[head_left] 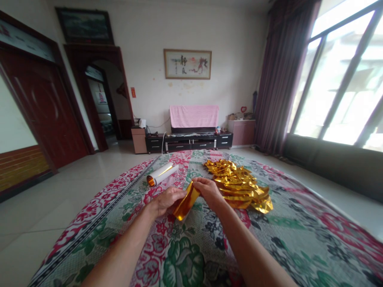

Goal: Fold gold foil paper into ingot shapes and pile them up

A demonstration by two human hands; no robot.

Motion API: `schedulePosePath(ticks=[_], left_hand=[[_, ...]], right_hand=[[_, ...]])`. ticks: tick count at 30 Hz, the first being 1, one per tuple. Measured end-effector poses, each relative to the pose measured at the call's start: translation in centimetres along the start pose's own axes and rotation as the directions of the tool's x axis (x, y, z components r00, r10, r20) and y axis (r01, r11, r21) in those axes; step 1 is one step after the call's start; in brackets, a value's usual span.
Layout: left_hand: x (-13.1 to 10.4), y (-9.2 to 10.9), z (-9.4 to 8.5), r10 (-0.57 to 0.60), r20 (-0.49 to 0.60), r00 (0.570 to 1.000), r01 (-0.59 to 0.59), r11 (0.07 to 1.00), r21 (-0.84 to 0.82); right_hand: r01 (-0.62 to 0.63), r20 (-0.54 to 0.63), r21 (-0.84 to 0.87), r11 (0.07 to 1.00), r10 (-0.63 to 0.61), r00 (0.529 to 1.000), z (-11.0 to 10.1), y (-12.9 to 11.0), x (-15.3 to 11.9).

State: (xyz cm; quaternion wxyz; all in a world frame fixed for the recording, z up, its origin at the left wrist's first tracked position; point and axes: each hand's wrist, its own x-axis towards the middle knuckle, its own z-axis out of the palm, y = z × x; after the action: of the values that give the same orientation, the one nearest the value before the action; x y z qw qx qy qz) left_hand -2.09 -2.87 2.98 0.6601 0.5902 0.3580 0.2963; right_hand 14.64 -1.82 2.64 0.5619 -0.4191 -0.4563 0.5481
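Observation:
Between my two hands is a folded piece of shiny gold foil paper [186, 204], held tilted above the flowered cloth. My left hand [170, 199] pinches its left side with thumb and fingers. At the top right corner, my right hand [209, 192] grips it with the fingertips. To the right lies a heap of folded gold foil pieces [239, 183], overlapping one another. A rolled sheet [163, 174], white outside and gold inside, rests on the cloth beyond my left hand.
The patterned cloth [119, 223] covers a broad round table under my arms. Farther off stand a low black cabinet [191, 144] and a pink-draped screen [194, 116]. A curtain [277, 79] and windows are on the right, a red door [44, 103] on the left.

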Motion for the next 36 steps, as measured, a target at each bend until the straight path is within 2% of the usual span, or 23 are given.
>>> schedulePosePath(ticks=[15, 36], left_hand=[[0.4, -0.7, -0.4, -0.009, -0.026, 1.000, 0.008, 1.000, -0.017], [0.2, 0.1, 1.0, -0.008, -0.087, 0.996, 0.007, 1.000, -0.013]], right_hand=[[-0.023, 0.014, -0.011, 1.000, 0.023, 1.000, -0.2, -0.1, 0.1], [-0.015, -0.036, -0.009, 1.000, 0.015, 0.999, 0.1, -0.7, -0.2]])
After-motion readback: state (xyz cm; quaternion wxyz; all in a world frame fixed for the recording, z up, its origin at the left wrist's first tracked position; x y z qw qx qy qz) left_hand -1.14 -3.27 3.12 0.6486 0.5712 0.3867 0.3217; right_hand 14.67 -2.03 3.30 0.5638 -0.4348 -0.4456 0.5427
